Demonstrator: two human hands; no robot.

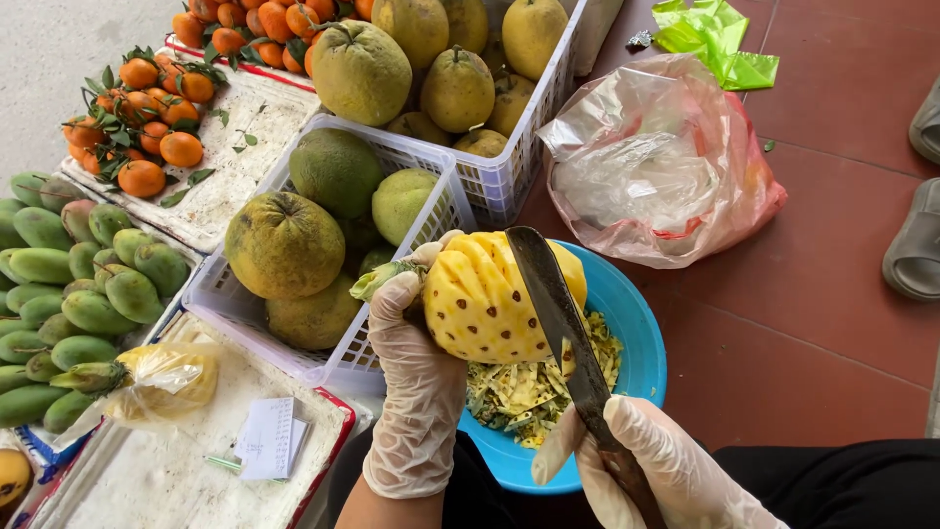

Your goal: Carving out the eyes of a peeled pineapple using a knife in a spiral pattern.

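**Peeled pineapple held over blue bowl, knife laid across it**

A peeled yellow pineapple point(490, 299) was held up over a blue bowl point(641, 338) by the left hand point(416, 392), which was gloved in thin clear plastic. The fingers point(397, 294) were wrapped around the fruit's left end, where a stub of green crown was seen, so the hand was closed on the pineapple. The right hand point(651, 460), gloved likewise, was clenched around the handle of a long dark knife point(558, 313). The blade was laid across the right side of the pineapple, its tip reaching the fruit's upper edge. Yellow and green trimmings point(529, 387) were heaped in the bowl directly beneath the fruit.

The knife's handle was almost wholly covered by the right hand, and the near rim of the bowl was hidden behind both wrists. The far side of the pineapple could not be seen. The right forearm was cut off by the lower frame edge.

Close to the left of the left hand stood a white plastic basket point(338, 367) of large green pomelos point(284, 245), its corner just beside the wrist. A crumpled plastic bag point(676, 167) lay beyond the bowl, near its far rim. Open red tiled floor point(813, 294) was left to the right of the bowl, up to a grey sandal point(916, 245) at the frame edge. Green mangoes point(78, 294) and oranges point(147, 118) were laid out well apart on the far left.
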